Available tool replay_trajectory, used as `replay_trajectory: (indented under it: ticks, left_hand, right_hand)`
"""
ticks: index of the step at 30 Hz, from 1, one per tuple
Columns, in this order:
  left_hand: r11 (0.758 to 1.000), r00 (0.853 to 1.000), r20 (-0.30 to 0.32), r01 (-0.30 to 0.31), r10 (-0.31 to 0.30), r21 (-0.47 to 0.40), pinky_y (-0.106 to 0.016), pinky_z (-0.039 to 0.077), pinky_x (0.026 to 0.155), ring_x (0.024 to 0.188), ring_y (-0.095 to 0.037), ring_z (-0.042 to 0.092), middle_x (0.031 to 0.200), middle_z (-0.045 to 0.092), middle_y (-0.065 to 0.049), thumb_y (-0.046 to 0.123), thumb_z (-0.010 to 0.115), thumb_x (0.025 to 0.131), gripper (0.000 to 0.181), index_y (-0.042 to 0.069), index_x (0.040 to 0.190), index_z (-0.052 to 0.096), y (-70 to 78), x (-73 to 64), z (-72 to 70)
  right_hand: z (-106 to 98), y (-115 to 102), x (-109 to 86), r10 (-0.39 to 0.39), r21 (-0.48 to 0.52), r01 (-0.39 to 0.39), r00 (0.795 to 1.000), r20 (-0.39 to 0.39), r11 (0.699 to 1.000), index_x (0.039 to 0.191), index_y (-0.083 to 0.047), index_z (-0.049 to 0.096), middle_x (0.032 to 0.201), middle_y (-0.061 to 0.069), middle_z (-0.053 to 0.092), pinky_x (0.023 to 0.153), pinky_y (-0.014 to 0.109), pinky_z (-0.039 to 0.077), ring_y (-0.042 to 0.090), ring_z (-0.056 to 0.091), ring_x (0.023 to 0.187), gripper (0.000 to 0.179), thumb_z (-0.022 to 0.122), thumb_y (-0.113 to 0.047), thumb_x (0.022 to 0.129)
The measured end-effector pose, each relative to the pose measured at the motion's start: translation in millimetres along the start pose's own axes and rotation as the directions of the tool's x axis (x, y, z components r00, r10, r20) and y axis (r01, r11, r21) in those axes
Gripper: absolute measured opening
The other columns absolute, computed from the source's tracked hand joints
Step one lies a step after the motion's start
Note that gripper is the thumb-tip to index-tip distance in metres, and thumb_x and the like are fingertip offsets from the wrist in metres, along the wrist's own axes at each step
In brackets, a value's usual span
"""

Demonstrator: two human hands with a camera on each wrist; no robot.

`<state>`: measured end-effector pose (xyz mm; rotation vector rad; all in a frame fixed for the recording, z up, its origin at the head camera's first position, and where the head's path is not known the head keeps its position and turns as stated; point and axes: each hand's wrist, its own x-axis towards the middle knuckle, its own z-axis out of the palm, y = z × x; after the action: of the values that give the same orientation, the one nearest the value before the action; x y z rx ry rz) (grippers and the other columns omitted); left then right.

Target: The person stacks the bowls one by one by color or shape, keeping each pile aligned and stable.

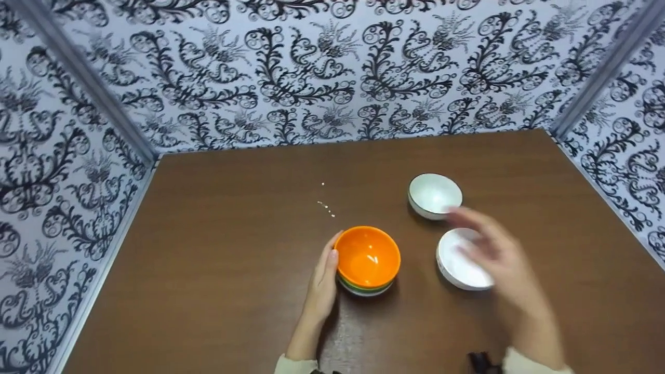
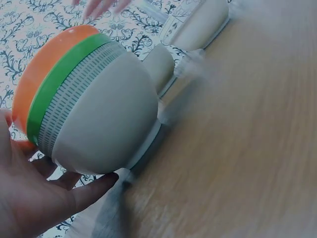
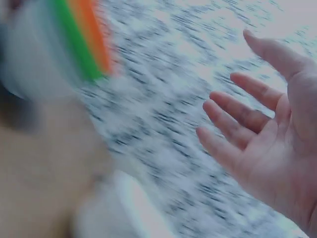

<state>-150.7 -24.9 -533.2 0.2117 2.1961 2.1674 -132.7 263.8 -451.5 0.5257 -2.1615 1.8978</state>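
The left hand (image 1: 322, 285) is gripping the stack (image 1: 368, 257) on the worktop (image 1: 218, 249), while the blurred right hand (image 1: 511, 267), fingers spread, is partly hiding the white bowl (image 1: 458, 269) right of the stack.

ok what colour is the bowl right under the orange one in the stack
It's a green bowl, showing best in the left wrist view.

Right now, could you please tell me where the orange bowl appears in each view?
Head: orange bowl slightly right of centre, below the middle.
Left wrist: orange bowl at upper left.
Right wrist: orange bowl at top left, blurred.
Shared landmark: green bowl directly beneath it.
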Motion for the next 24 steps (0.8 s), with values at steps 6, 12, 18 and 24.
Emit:
replay_trajectory:
  ticks: [6, 12, 18, 24]
  left_hand:
    - [0.999, 0.999, 0.033, 0.003, -0.002, -0.041, -0.051, 0.016, 0.126, 0.151, -0.029, 0.029, 0.159, 0.038, -0.012, 0.03, 0.028, 0.11, 0.05, 0.005, 0.153, 0.035, -4.0, 0.6, 3.3]
    - [0.999, 1.0, 0.019, 0.007, -0.006, -0.052, -0.052, 0.015, 0.126, 0.152, -0.03, 0.028, 0.16, 0.038, -0.012, 0.03, 0.028, 0.11, 0.05, 0.005, 0.153, 0.035, -4.5, 0.3, 1.5]
    - [0.999, 1.0, 0.015, 0.015, -0.014, -0.048, -0.052, 0.015, 0.126, 0.152, -0.03, 0.028, 0.16, 0.038, -0.011, 0.032, 0.029, 0.11, 0.052, 0.006, 0.154, 0.035, -1.4, 3.7, -0.5]
    - [0.999, 1.0, 0.009, 0.009, -0.008, -0.043, -0.052, 0.015, 0.126, 0.151, -0.03, 0.029, 0.159, 0.039, -0.012, 0.031, 0.028, 0.11, 0.05, 0.006, 0.153, 0.036, -0.1, 3.9, -0.4]
  right_hand:
    - [-65, -6, -14.1, 0.174, -0.211, -0.241, 0.941, -0.291, 0.947, 0.146, -0.003, 0.046, 0.129, -0.017, 0.062, 0.094, 0.005, 0.045, -0.006, 0.058, 0.115, 0.049, 0.058, -0.005, 0.099]
    - [-93, 13, -25.5, 0.419, -0.449, -0.466, 0.884, -0.206, 0.762, 0.153, -0.005, 0.035, 0.141, 0.006, 0.052, 0.083, 0.005, 0.045, -0.023, 0.045, 0.104, 0.061, 0.057, -0.029, 0.102]
    - [-94, 25, -25.2, 0.61, -0.322, -0.589, 0.791, -0.044, 0.741, 0.154, 0.004, 0.022, 0.148, 0.034, 0.036, 0.086, 0.028, 0.058, -0.016, 0.053, 0.098, 0.065, 0.049, -0.029, 0.105]
    - [-92, 35, -25.4, 0.691, -0.23, -0.664, 0.72, 0.061, 0.712, 0.153, 0.01, 0.015, 0.147, 0.038, 0.033, 0.085, 0.037, 0.061, 0.003, 0.061, 0.103, 0.068, 0.047, -0.027, 0.106]
